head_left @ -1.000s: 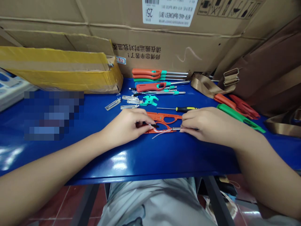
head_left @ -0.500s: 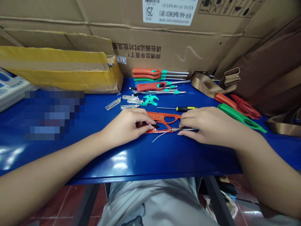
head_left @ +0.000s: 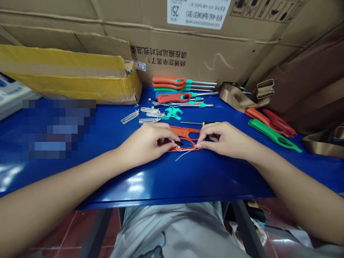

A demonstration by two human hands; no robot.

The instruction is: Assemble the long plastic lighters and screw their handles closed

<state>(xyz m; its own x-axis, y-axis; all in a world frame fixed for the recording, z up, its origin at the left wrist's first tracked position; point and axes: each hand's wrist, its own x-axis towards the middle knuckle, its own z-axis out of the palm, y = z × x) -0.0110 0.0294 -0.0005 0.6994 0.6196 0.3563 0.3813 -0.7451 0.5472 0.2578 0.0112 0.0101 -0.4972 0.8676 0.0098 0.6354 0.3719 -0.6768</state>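
Observation:
Two orange lighter shell halves lie side by side on the blue table, partly covered by both hands. My left hand rests over their left end, thumb and forefinger closed on a small black part. White wires run from there toward the right. My right hand is at the right end of the near half, its thumb and forefinger pinched where the wires and a thin clear tube meet. The free end of that tube sticks out toward me. The metal barrel is hidden behind my right hand.
Beyond the hands lie a screwdriver, clear fuel tanks, turquoise parts and stacked lighters. Green and orange shells are at right. A yellow-taped box stands at left, cardboard behind.
My right hand has slid left along the barrel, and its fingertips are now at the wires and tube. My left hand keeps its pinch on the black part. The view has shifted slightly.

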